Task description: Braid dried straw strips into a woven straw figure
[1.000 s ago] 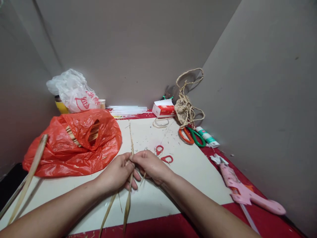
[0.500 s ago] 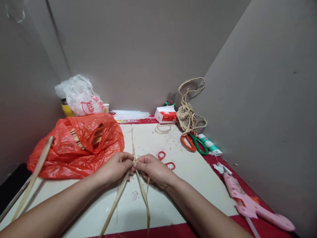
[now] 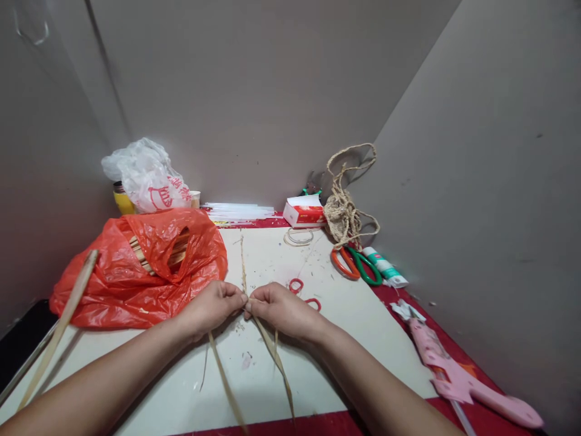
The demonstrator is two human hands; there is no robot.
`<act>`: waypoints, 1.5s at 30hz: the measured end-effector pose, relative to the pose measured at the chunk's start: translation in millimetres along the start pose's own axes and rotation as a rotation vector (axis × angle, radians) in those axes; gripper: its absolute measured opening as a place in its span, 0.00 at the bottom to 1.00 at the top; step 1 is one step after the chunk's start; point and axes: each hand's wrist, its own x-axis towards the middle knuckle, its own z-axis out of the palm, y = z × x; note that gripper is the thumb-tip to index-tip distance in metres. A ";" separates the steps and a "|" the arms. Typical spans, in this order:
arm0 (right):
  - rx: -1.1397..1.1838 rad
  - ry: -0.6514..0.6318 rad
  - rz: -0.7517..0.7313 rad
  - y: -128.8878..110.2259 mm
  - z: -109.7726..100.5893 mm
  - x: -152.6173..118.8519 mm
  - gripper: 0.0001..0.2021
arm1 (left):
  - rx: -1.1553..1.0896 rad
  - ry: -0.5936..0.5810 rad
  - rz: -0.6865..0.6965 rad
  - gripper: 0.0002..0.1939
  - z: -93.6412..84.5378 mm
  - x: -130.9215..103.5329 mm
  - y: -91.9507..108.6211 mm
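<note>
My left hand (image 3: 211, 307) and my right hand (image 3: 279, 309) meet at the middle of a white board (image 3: 354, 339), fingertips pinching a thin dry leaf strip (image 3: 242, 266). The strip runs away from me toward the back of the board. Below my hands it splits into two long tails (image 3: 272, 357) that trail toward the near edge. The spot where my fingers meet hides how the strip is joined.
A red plastic bag (image 3: 136, 272) with wooden sticks lies at the left, a white bag (image 3: 145, 175) behind it. Small red-handled scissors (image 3: 302, 290), orange-and-green scissors (image 3: 356, 263), a twine bundle (image 3: 345, 212), a glue tube (image 3: 385, 266) and a pink glue gun (image 3: 458, 375) sit to the right.
The camera tilted a little, so the scene sits lower. The two tails below my hands spread apart and swung rightward; my fingertips stayed pinched on the strip.
</note>
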 end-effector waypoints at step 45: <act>0.320 0.131 0.034 -6.3 4.7 0.4 0.14 | -0.494 -0.059 -0.017 0.21 -3.8 -0.5 -2.2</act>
